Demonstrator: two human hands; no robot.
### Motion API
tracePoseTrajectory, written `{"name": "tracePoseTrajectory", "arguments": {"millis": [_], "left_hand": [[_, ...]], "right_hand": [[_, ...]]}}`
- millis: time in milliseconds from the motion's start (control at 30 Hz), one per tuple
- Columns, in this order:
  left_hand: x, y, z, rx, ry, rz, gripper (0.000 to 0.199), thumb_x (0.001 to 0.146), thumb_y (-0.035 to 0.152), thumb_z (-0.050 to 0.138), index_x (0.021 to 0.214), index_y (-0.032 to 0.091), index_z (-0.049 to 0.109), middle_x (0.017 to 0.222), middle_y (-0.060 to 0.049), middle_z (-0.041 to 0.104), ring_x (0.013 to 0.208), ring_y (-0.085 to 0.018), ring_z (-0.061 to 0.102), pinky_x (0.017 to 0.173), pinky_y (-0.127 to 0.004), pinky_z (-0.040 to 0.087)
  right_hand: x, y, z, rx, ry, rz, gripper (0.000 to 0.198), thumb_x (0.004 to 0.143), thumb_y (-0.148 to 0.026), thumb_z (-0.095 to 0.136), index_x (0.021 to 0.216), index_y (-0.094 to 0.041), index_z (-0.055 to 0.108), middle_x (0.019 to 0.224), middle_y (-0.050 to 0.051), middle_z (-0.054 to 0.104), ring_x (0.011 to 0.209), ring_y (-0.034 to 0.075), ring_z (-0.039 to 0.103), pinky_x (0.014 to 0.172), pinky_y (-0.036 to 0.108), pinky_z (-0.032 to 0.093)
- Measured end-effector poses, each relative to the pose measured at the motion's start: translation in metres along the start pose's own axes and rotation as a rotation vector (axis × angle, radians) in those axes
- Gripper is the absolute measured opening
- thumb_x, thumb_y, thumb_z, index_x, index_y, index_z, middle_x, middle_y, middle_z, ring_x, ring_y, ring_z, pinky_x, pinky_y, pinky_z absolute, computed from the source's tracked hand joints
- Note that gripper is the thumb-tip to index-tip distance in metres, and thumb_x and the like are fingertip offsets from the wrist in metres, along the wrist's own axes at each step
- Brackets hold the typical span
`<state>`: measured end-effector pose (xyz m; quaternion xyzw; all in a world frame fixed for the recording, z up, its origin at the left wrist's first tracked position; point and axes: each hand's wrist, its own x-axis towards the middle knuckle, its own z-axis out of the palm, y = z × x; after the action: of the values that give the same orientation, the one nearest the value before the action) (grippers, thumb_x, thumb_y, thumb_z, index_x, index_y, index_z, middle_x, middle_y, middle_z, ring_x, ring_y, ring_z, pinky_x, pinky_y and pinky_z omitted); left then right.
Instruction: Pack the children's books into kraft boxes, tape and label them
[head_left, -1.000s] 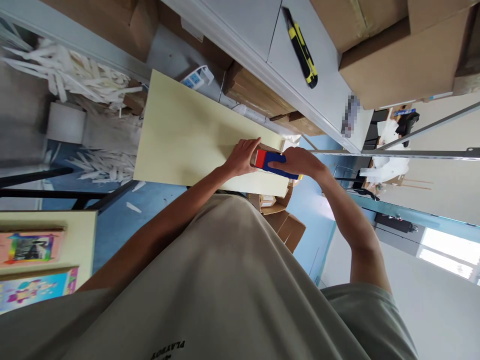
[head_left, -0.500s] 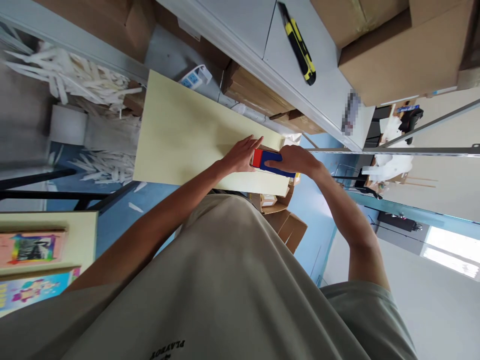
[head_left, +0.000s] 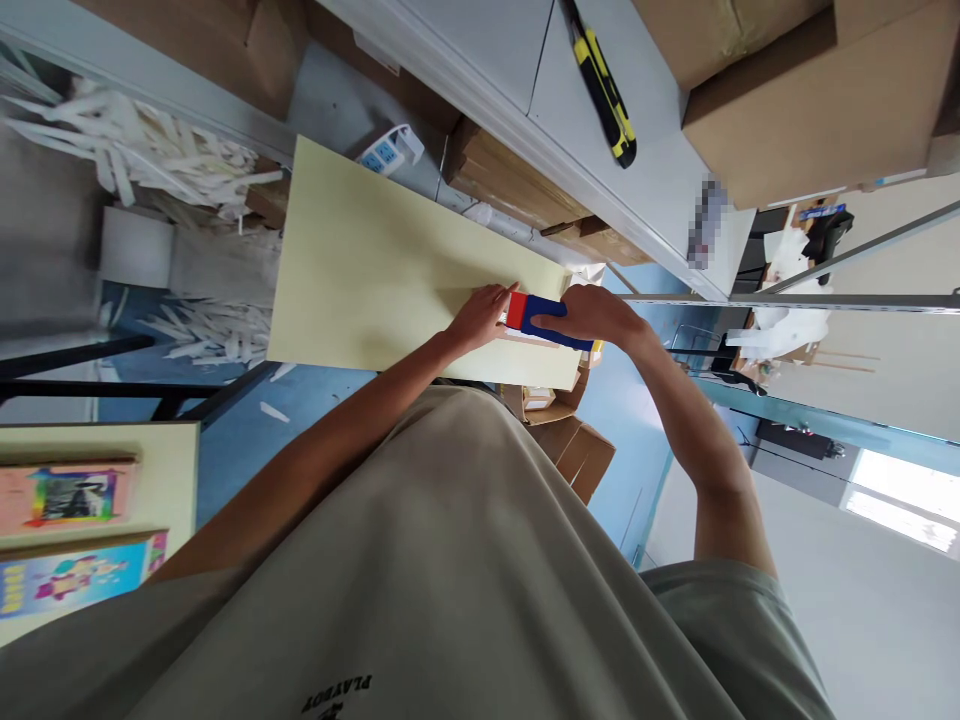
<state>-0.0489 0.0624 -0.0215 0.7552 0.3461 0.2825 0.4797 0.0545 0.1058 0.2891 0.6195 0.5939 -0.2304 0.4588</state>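
My right hand (head_left: 592,315) is wrapped round a flat-sided blue block with a red end (head_left: 551,318), its thumb lying along the blue face. Whether this is a box or another kind of block, I cannot tell. At the red end is my left hand (head_left: 480,315), its fingers drawn together; what they pinch is hidden. A pale, thin-edged item shows under the block. Beneath both hands lies a long cream-coloured board (head_left: 360,260).
A yellow-and-black utility knife (head_left: 604,95) lies on the white shelf (head_left: 517,70) beside cardboard boxes (head_left: 817,110). A power strip (head_left: 390,150) sits behind the board. White scraps (head_left: 150,150) heap at left. Colourful prints (head_left: 75,495) lie on another board at lower left.
My left hand's fingers, spread and raised before, have drawn in at the block's red end. My right hand keeps its hold, and the block has barely shifted.
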Motion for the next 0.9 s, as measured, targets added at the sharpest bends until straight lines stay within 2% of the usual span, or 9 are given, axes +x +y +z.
{"name": "tracePoseTrajectory", "arguments": {"millis": [67, 133, 267, 367, 467, 600, 667, 767, 900], "left_hand": [[-0.002, 0.001, -0.001, 0.022, 0.005, -0.038, 0.097, 0.089, 0.019, 0.078, 0.181, 0.013, 0.05, 0.161, -0.023, 0.073, 0.149, -0.044, 0.065, 0.133, -0.059, 0.051], [-0.003, 0.001, -0.004, 0.035, 0.015, -0.073, 0.099, 0.087, 0.017, 0.077, 0.182, 0.013, 0.05, 0.158, -0.022, 0.076, 0.148, -0.044, 0.064, 0.131, -0.06, 0.051], [-0.002, -0.002, -0.009, 0.06, -0.008, -0.127, 0.103, 0.085, 0.021, 0.084, 0.183, 0.013, 0.05, 0.156, -0.022, 0.078, 0.145, -0.048, 0.063, 0.127, -0.063, 0.051], [-0.001, -0.005, -0.011, 0.041, -0.034, -0.125, 0.106, 0.086, 0.023, 0.086, 0.185, 0.016, 0.048, 0.157, -0.02, 0.078, 0.139, -0.046, 0.068, 0.127, -0.061, 0.052], [-0.004, -0.006, -0.012, 0.016, -0.038, -0.123, 0.108, 0.086, 0.022, 0.087, 0.186, 0.019, 0.047, 0.158, -0.019, 0.078, 0.138, -0.044, 0.07, 0.128, -0.06, 0.052], [-0.011, -0.005, -0.014, 0.021, -0.04, -0.14, 0.102, 0.088, 0.022, 0.088, 0.183, 0.02, 0.05, 0.162, -0.017, 0.077, 0.139, -0.042, 0.07, 0.13, -0.057, 0.054], [-0.014, -0.004, -0.015, 0.035, -0.034, -0.15, 0.098, 0.09, 0.023, 0.088, 0.181, 0.021, 0.053, 0.163, -0.016, 0.077, 0.142, -0.041, 0.07, 0.131, -0.056, 0.054], [-0.019, -0.001, -0.015, 0.057, -0.028, -0.159, 0.093, 0.093, 0.022, 0.088, 0.179, 0.022, 0.054, 0.164, -0.016, 0.076, 0.146, -0.041, 0.07, 0.133, -0.057, 0.054], [-0.029, 0.006, -0.011, 0.055, 0.019, -0.221, 0.092, 0.094, 0.025, 0.093, 0.178, 0.023, 0.055, 0.169, -0.02, 0.071, 0.152, -0.041, 0.071, 0.136, -0.059, 0.053]], "right_hand": [[0.001, 0.002, 0.0, -0.007, -0.005, 0.0, 0.065, 0.115, -0.074, 0.062, 0.121, -0.012, 0.084, 0.106, 0.023, 0.086, 0.103, 0.039, 0.083, 0.085, 0.039, 0.054], [0.002, 0.005, 0.0, -0.013, -0.008, 0.003, 0.067, 0.116, -0.075, 0.061, 0.119, -0.012, 0.084, 0.105, 0.023, 0.086, 0.103, 0.038, 0.083, 0.084, 0.039, 0.054], [0.005, 0.016, 0.001, -0.011, -0.033, 0.017, 0.072, 0.115, -0.079, 0.059, 0.114, -0.012, 0.085, 0.105, 0.024, 0.086, 0.103, 0.038, 0.083, 0.083, 0.04, 0.054], [0.011, 0.032, 0.008, 0.007, -0.059, 0.024, 0.071, 0.114, -0.079, 0.061, 0.113, -0.013, 0.085, 0.102, 0.023, 0.086, 0.101, 0.038, 0.083, 0.083, 0.04, 0.054], [0.025, 0.05, 0.022, 0.03, -0.077, 0.047, 0.071, 0.112, -0.079, 0.065, 0.12, -0.012, 0.084, 0.105, 0.023, 0.086, 0.103, 0.038, 0.084, 0.083, 0.039, 0.055], [0.055, 0.067, 0.05, 0.043, -0.086, 0.078, 0.077, 0.11, -0.079, 0.068, 0.137, -0.008, 0.082, 0.121, 0.028, 0.087, 0.112, 0.039, 0.084, 0.087, 0.04, 0.059], [0.071, 0.069, 0.063, 0.066, -0.094, 0.07, 0.082, 0.107, -0.082, 0.071, 0.139, -0.007, 0.082, 0.127, 0.03, 0.087, 0.115, 0.039, 0.084, 0.089, 0.04, 0.061], [0.093, 0.069, 0.08, 0.113, -0.095, 0.041, 0.09, 0.1, -0.087, 0.077, 0.139, -0.006, 0.082, 0.124, 0.03, 0.089, 0.115, 0.038, 0.086, 0.093, 0.038, 0.061], [0.11, 0.071, 0.095, 0.13, -0.069, -0.007, 0.085, 0.104, -0.078, 0.077, 0.147, -0.004, 0.08, 0.13, 0.032, 0.087, 0.121, 0.04, 0.086, 0.098, 0.039, 0.063]]}}
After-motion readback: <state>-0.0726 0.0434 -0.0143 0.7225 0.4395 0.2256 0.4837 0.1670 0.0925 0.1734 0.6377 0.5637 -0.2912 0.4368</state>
